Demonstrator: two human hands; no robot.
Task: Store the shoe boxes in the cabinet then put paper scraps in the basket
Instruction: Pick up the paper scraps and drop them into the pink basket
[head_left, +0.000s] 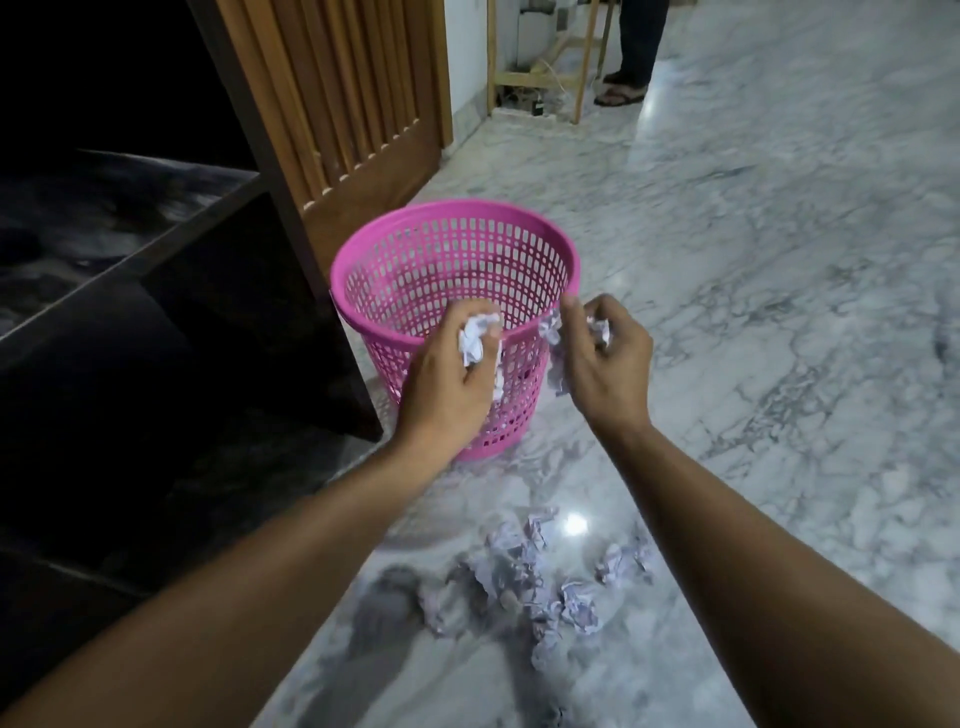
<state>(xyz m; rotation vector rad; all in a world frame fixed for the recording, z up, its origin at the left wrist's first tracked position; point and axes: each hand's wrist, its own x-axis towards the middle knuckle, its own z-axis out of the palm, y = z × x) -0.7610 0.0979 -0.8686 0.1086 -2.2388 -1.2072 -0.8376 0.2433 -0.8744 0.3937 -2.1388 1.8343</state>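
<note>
White crumpled paper fills our left hand (447, 374), fingers clenched round it | our right hand (597, 358) pinches more scraps | both hands held at the near rim of the pink mesh basket (395, 260) | loose paper scraps (540, 577) lie on the marble floor (779, 312) below our arms | dark cabinet (130, 291) stands left.

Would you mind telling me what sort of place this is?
Probably a room or hallway in a home: polished marble floor, a slatted wooden door, a dark cabinet, and a pink wastebasket.
</note>
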